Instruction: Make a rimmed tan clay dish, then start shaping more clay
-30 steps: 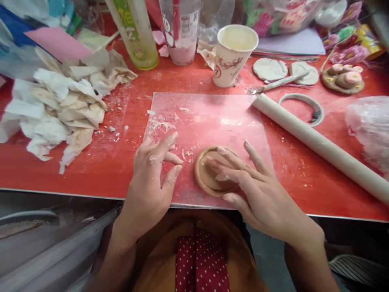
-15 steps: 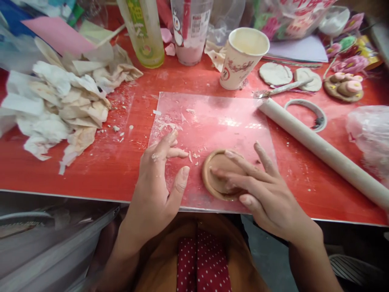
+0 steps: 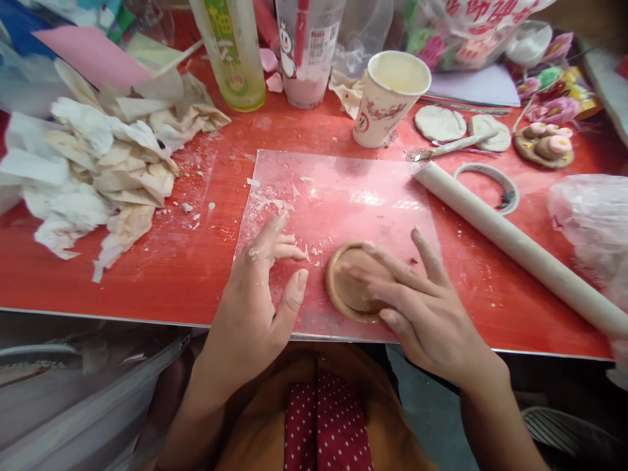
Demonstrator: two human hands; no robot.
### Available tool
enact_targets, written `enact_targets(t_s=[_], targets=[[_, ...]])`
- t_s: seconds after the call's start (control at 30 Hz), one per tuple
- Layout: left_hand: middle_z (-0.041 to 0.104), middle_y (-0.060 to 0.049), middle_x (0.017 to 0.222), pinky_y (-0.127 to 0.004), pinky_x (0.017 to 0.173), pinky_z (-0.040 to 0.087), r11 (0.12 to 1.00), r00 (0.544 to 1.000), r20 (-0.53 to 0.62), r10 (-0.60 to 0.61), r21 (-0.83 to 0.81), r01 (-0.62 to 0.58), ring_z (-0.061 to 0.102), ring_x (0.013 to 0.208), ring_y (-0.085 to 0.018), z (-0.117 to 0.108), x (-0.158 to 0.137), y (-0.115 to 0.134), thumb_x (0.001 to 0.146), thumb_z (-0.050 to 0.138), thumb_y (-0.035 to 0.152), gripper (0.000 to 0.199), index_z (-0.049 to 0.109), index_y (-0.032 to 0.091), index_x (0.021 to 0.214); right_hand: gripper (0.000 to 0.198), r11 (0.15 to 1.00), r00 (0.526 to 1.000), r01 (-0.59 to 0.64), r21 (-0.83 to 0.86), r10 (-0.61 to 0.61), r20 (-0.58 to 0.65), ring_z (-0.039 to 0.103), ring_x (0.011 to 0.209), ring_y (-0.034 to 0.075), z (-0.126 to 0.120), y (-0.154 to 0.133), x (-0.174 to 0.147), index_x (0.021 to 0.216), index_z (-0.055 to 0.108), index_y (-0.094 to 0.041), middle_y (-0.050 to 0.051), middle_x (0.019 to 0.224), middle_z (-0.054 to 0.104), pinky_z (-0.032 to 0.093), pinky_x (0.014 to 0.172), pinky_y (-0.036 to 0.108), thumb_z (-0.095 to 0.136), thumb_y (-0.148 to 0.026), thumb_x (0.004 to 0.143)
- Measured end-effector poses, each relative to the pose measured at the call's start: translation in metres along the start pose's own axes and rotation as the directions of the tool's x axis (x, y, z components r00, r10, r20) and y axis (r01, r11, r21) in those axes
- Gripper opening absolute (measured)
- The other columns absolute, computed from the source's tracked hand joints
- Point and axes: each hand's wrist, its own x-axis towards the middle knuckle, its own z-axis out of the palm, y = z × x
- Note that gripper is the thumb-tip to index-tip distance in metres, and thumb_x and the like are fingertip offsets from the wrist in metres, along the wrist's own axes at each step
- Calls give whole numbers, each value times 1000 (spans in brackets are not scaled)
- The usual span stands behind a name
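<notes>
Clay dish (image 3: 346, 296) near the front edge of the clear sheet (image 3: 324, 190), beneath our right hand (image 3: 434, 317)
Head view: we grip nothing, that hand spread, our left hand (image 3: 258, 291) loosely curled over the sheet's left side. Pressing too hard could dent the dish; crumbs (image 3: 315, 251) on the sheet might stick. Behind the sheet stands 1 paper cup (image 3: 387, 101); 1 tube (image 3: 515, 242) crowds its right side.

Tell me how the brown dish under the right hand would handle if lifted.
The brown dish looks like clay, so it may sag or dent if still soft. Being low and wide, it seems unlikely to tip. Its smooth rim could feel slippery to the right hand.
</notes>
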Motion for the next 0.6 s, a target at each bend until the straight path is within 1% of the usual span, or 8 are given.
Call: enact_targets(t_s=[0.07,0.1,0.17,0.23,0.4,0.5,0.57,0.6], targets=[[61,-5,105,-47,104,39,1000,1000,0,7,10,-7,55,110,-20,0,0,0,90,47,22,55,24,23,140,13,1000,999,17,-9,-17,29,46,128,23,0,-1,0,96,54,-21,4,119,65,17,116,54,42,-18,92],[61,-5,104,-47,104,39,1000,1000,-1,9,14,-9,55,111,-20,0,0,0,90,48,21,55,24,22,140,13,1000,1000,3,-24,-2,22,46,128,22,0,-1,0,95,54,-21,4,118,66,17,116,53,43,-16,91],[61,-6,104,-46,104,39,1000,1000,-2,10,16,-10,55,110,-20,0,0,0,90,48,21,56,24,22,140,14,997,998,-51,-51,49,-36,46,128,22,0,-1,0,96,54,-20,5,115,67,18,116,53,42,-14,91],[61,-6,104,-46,103,40,1000,1000,-1,14,11,-14,55,109,-20,1,0,0,90,48,21,55,25,21,140,14,996,994,-73,-49,68,-85,46,128,22,0,-1,0,97,53,-20,6,115,67,19,115,53,41,-14,92],[62,-5,103,-45,101,42,999,1000,-1,28,27,-28,56,107,-20,0,-1,-1,90,48,23,54,26,22,139,13,999,999,-31,-43,30,-14,47,127,23,1,-1,1,98,53,-21,4,121,64,17,116,53,42,-20,93],[62,-5,104,-45,101,42,999,1000,5,24,47,-24,56,106,-20,-1,0,-1,90,47,24,52,28,22,138,11,994,994,-77,-84,70,-85,51,124,24,1,-2,-1,96,54,-20,6,114,67,23,115,51,44,-19,92],[62,-5,104,-44,100,43,998,1000,15,20,57,-21,57,105,-19,-1,0,0,91,47,24,49,30,22,137,11,993,987,-93,-75,82,-139,53,122,23,0,-1,-4,97,54,-19,7,109,69,27,113,49,44,-19,92],[62,-5,104,-44,99,44,998,1000,19,19,60,-20,58,103,-19,-1,0,1,91,46,23,48,31,23,136,12,994,987,-88,-67,78,-143,53,122,24,0,-1,-5,97,54,-18,8,109,69,28,113,49,43,-20,92]])
